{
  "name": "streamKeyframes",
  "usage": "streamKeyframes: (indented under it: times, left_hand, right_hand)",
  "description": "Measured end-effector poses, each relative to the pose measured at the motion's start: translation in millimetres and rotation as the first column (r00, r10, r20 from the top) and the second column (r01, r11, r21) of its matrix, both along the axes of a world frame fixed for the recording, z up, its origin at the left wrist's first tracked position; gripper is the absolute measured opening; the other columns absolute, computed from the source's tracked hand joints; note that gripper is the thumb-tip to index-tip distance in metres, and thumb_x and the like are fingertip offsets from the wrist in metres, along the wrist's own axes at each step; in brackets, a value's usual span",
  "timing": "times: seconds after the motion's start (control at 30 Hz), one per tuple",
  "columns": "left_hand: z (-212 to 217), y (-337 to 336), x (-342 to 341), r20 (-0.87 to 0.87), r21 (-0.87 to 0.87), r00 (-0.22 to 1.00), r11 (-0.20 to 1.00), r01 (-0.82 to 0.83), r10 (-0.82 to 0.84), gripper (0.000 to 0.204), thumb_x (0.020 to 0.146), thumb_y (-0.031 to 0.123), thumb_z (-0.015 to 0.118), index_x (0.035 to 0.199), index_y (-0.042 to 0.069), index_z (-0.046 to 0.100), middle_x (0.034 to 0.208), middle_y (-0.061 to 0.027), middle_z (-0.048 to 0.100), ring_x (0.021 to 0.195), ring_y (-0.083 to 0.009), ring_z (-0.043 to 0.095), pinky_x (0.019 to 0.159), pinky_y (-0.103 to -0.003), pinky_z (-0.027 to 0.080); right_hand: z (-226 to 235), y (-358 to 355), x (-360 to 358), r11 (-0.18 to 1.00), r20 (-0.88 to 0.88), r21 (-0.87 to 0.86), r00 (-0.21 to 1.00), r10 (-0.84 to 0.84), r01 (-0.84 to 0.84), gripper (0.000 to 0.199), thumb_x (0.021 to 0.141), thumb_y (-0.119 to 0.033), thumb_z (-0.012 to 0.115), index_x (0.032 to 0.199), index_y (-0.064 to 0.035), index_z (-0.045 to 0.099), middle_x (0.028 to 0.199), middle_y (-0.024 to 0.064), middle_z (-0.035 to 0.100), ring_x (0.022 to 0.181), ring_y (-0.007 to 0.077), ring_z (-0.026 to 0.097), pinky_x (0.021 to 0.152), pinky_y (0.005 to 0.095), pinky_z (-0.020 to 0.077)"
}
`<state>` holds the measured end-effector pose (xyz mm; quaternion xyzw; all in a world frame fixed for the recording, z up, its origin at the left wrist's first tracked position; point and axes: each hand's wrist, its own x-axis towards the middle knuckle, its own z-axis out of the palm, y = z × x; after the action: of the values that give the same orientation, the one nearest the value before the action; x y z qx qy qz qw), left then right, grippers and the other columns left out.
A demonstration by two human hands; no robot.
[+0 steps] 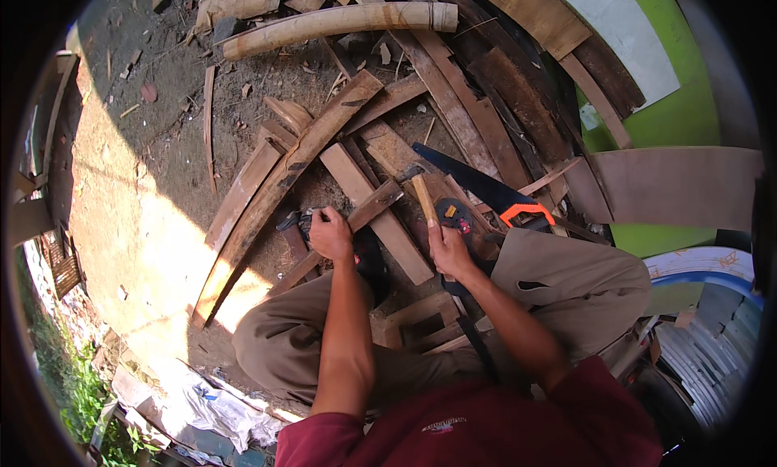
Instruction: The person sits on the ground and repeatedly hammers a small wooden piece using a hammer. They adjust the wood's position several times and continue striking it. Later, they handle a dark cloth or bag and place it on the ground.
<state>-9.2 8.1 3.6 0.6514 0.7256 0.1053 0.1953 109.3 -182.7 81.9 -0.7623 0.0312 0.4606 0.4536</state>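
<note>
Far left: sunlit ground, then a long board (275,180) slanting up past my left knee (279,337). Left hand (330,236): fingers curled, low by the near side of a short wood strip (376,204). Can't tell whether they grip anything; a small dark object (290,222) sits just beside them, kind unclear. Strip lies across a wider plank (348,171), between my feet. Right hand (447,250): closed round the hammer (422,193) by its wooden handle, head up near the strip's far end. Contact between head and wood: can't confirm. Further right: saw (465,176) with orange handle, lying near my right knee (558,281).

My read: hammer work on the crossed pieces, strip being steadied or set. Next move calls for left fingers clear of the head and a firm rest under the strip.

Hidden: left fingertips, any nail, the strip's lower end near my left knee. Rim is black, so outer clutter gets cut off.
</note>
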Motion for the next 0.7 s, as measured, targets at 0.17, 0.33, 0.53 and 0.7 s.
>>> streamKeyframes:
  times: [0.17, 0.33, 0.53, 0.7]
  left_hand:
    - [0, 4, 1, 0.014, -0.036, 1.0, 0.999, 0.012, -0.012, 0.034, 0.088, 0.035, 0.055, 0.086, 0.007, 0.074, 0.079, -0.025, 0.068, 0.075, -0.0466, 0.065, 0.07, -0.054, 0.05]
    - [1, 5, 0, 0.009, -0.06, 1.0, 0.998, 0.028, -0.028, 0.034, 0.087, 0.035, 0.055, 0.086, 0.006, 0.073, 0.079, -0.025, 0.068, 0.075, -0.0468, 0.065, 0.071, -0.054, 0.049]
    - [-2, 3, -2, 0.013, -0.046, 1.0, 0.999, 0.009, -0.009, 0.033, 0.087, 0.035, 0.056, 0.085, 0.006, 0.072, 0.078, -0.0243, 0.068, 0.076, -0.0465, 0.065, 0.071, -0.054, 0.049]
    - [2, 3, -1, 0.044, -0.003, 0.999, 1.0, 0.003, -0.003, 0.032, 0.087, 0.033, 0.055, 0.085, 0.006, 0.072, 0.077, -0.0237, 0.068, 0.074, -0.0461, 0.065, 0.07, -0.054, 0.049]
  right_hand:
    - [14, 6, 13, 0.975, -0.051, 0.122, 0.982, -0.183, 0.188, 0.056, 0.104, -0.056, 0.04, 0.073, -0.0106, 0.043, 0.055, -0.0018, 0.039, 0.038, 0.0081, 0.038, 0.034, 0.0269, 0.0325]
    - [1, 3, 3, 0.983, -0.238, -0.186, 0.971, -0.036, -0.009, 0.054, 0.104, -0.055, 0.041, 0.073, -0.0107, 0.043, 0.054, -0.0011, 0.04, 0.036, 0.0087, 0.038, 0.033, 0.0253, 0.0303]
    - [-3, -8, 1, 1.0, 0.243, 0.023, 0.97, -0.003, -0.003, 0.058, 0.105, -0.048, 0.044, 0.073, -0.0015, 0.055, 0.055, 0.0104, 0.053, 0.048, 0.0247, 0.057, 0.047, 0.0388, 0.0418]
    - [-1, -3, 7, 0.98, 0.133, -0.166, 0.983, 0.13, -0.107, 0.054, 0.106, -0.049, 0.041, 0.071, -0.0091, 0.048, 0.054, -0.0018, 0.044, 0.043, 0.0077, 0.042, 0.04, 0.0275, 0.0341]
